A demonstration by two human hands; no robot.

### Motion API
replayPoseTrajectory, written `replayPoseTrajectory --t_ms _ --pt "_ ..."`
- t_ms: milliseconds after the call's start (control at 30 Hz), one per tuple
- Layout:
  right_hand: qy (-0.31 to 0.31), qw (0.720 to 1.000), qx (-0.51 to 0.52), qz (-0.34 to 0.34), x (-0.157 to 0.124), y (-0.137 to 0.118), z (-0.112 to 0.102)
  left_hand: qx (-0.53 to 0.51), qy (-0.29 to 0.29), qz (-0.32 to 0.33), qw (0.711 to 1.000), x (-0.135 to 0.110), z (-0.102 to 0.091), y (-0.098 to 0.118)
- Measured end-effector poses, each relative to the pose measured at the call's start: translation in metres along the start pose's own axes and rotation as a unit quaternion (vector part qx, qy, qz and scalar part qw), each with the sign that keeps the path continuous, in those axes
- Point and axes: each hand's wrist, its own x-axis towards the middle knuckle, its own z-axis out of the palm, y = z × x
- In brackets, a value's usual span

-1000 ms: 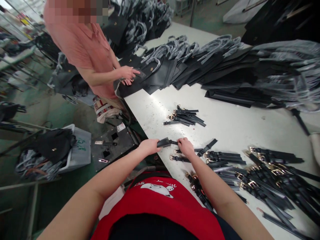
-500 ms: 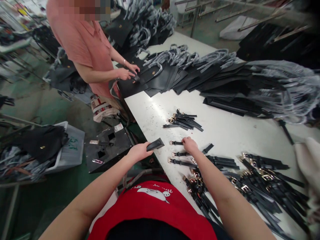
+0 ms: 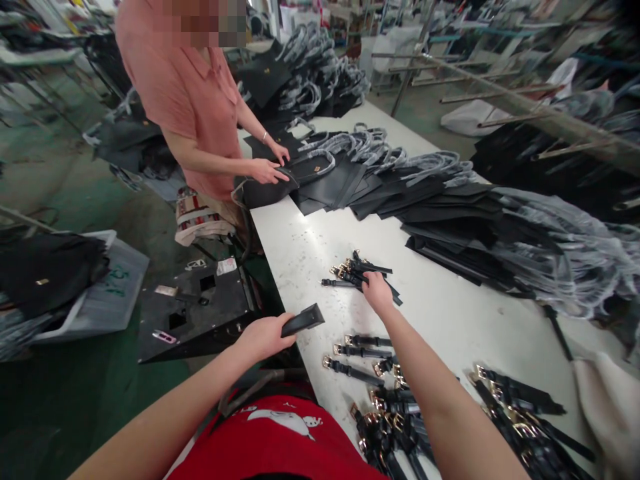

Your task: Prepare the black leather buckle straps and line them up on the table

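Note:
My left hand (image 3: 267,337) is closed around a black leather strap piece (image 3: 304,321), its free end pointing over the table edge. On the white table, my right hand (image 3: 379,292) reaches into a small pile of black buckle straps (image 3: 356,267), its fingers closed on a strap there. The fingertips are partly hidden among the straps. Nearer to me, several buckle straps (image 3: 363,351) lie side by side with their gold buckles to the left. A larger heap of buckle straps (image 3: 395,427) lies below my right forearm.
A co-worker in a pink shirt (image 3: 185,100) handles black bag panels at the far left corner. Overlapping black panels with plastic-wrapped handles (image 3: 440,213) line the table's far side. More buckle straps (image 3: 530,413) lie at right. A black box (image 3: 193,313) and grey crate (image 3: 107,293) stand left.
My right hand has moved from the row of straps to the small pile beyond it. The left hand keeps the strap piece. The view has shifted, and the co-worker's hands have moved over the panel.

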Motion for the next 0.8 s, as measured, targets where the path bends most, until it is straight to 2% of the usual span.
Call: replayPoseTrajectory --t_ms 67,167,267,367,533,667,800 --pt "0.023 1.0 -0.006 -0.005 0.024 -0.003 -0.003 -0.012 0.004 -0.008 1.0 0.003 0.0 -0.003" --pt "-0.028 0.998 -0.043 -0.028 0.047 -0.002 -0.002 -0.028 -0.003 -0.023 0.999 0.007 0.001 -0.009" --pt "-0.07 0.992 -0.091 -0.057 0.055 -0.003 0.0 -0.035 -0.011 -0.029 0.999 0.009 0.002 -0.011" --pt "-0.058 0.988 -0.124 -0.07 0.052 -0.006 -0.003 -0.035 -0.012 -0.026 0.999 0.01 0.001 -0.011" --pt "-0.038 0.985 -0.125 -0.116 0.017 -0.013 -0.006 -0.027 -0.007 -0.022 0.999 0.005 -0.001 -0.008" --pt "-0.078 0.984 -0.095 -0.129 -0.036 -0.018 0.017 -0.023 0.001 -0.019 1.0 -0.007 0.0 -0.004" --pt "-0.115 0.987 -0.028 -0.105 -0.076 -0.017 0.039 -0.018 -0.019 -0.021 0.999 -0.021 0.003 0.0"
